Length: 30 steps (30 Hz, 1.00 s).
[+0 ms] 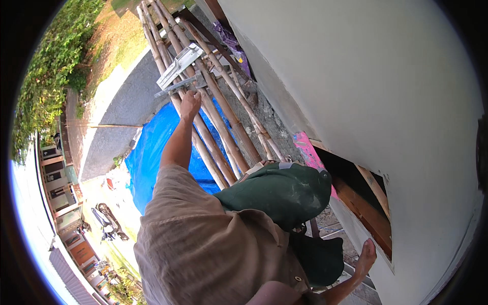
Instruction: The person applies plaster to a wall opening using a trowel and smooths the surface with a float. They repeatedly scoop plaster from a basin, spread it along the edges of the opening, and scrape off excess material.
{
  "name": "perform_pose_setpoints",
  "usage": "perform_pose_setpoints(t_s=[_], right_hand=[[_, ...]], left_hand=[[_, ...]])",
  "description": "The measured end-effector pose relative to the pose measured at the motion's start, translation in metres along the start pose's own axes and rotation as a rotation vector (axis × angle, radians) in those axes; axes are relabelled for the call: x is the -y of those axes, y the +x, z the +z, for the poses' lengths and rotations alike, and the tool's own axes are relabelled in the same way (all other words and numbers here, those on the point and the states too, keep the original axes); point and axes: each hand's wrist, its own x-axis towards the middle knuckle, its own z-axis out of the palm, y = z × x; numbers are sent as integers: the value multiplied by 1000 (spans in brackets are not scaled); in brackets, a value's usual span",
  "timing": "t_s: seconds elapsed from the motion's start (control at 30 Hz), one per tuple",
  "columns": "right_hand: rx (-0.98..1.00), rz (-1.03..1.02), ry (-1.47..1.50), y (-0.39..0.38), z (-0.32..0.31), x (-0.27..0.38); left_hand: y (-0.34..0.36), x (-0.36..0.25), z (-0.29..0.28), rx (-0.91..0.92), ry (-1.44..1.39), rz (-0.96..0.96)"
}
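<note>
My left hand (190, 104) reaches out over the bamboo poles (223, 107), its fingers curled at the near edge of a grey flat-bladed trowel (179, 85). Whether they grip the blade is hidden. Just beyond the trowel, a shiny metal channel-shaped tool (179, 66) lies across the poles. At lower right, my right hand (365, 259) rests by the pale wall (366, 91), at the lower edge of a rectangular opening (356, 175). Its fingers are extended and appear to hold nothing.
Under the poles hangs a blue tarpaulin (150, 147). Crumpled purple plastic (234, 46) lies against the wall's foot. A pink strip (308, 152) borders the opening, with timber (361, 208) inside. Far below at left are a motorcycle (109, 222), a low building and bushes.
</note>
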Motion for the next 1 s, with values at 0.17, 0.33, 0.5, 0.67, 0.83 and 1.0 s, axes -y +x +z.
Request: perform_pose_setpoints(t_s=[0.17,0.33,0.5,0.67,0.83,1.0], right_hand=[[-37,-2,-91,17,-12,9],[52,33,-166,32,-11,15],[61,-26,-324,51,-22,21],[208,-44,-288,86,-10,2],[429,-79,-378,110,10,16],[537,-91,-459,100,-5,-10]], left_hand=[[60,1,-1,23,166,-19],[66,0,15,76,241,-54],[-51,1,70,120,125,146],[-156,-3,94,186,10,168],[-137,-24,15,45,-72,157],[-98,-60,-88,-105,-14,197]])
